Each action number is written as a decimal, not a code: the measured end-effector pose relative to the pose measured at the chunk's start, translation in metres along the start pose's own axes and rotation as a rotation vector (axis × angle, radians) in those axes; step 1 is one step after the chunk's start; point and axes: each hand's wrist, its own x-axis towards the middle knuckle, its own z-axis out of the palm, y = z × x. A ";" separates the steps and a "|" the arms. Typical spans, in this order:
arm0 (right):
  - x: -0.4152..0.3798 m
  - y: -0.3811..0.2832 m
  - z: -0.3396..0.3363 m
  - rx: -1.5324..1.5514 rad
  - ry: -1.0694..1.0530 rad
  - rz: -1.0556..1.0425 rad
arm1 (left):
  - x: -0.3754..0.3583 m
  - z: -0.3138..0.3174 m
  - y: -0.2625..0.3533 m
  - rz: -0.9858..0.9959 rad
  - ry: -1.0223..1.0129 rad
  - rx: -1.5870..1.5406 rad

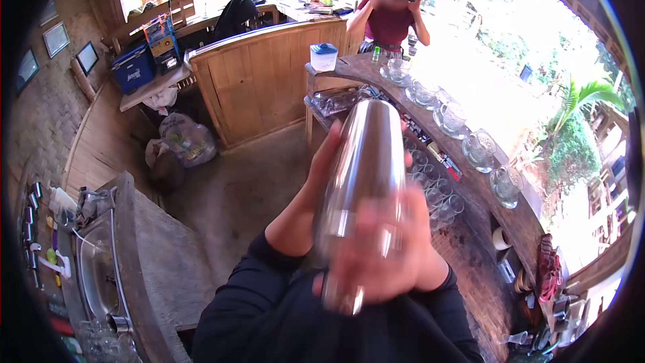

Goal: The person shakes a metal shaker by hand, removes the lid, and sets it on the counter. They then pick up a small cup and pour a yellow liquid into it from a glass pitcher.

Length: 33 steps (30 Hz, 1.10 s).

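Note:
A shiny metal cocktail shaker is held up in front of my chest, tilted, its wide flat end pointing up and away from me. My left hand is wrapped along the left side of the shaker, with fingertips showing at its right edge. My right hand grips the lower part, nearer to my body, and is smeared by motion. The shaker's lower end is blurred as well, so its cap does not show clearly.
Glass cups on saucers line the curved wooden counter at right. Several glasses stand on the shelf below. A person stands beyond the counter. At left are a sink, plastic bags and a blue cooler.

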 end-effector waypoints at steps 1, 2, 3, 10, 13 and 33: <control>-0.006 0.019 0.001 -0.010 -0.193 0.329 | 0.003 -0.019 0.010 -0.123 0.143 -0.092; -0.014 0.043 0.014 0.036 -0.156 0.265 | -0.001 -0.060 0.017 -0.285 0.144 -0.350; -0.018 0.052 0.031 0.114 0.015 0.563 | 0.007 -0.089 -0.025 0.170 -0.107 -0.663; 0.011 0.010 -0.007 -0.040 -0.243 0.245 | -0.014 0.026 0.002 0.072 -0.018 0.111; -0.022 0.030 0.006 -0.077 -0.246 0.305 | -0.006 0.006 0.014 -0.146 -0.221 -0.004; -0.002 0.040 -0.088 -0.386 0.092 0.763 | 0.073 -0.033 -0.104 -0.308 0.266 -0.218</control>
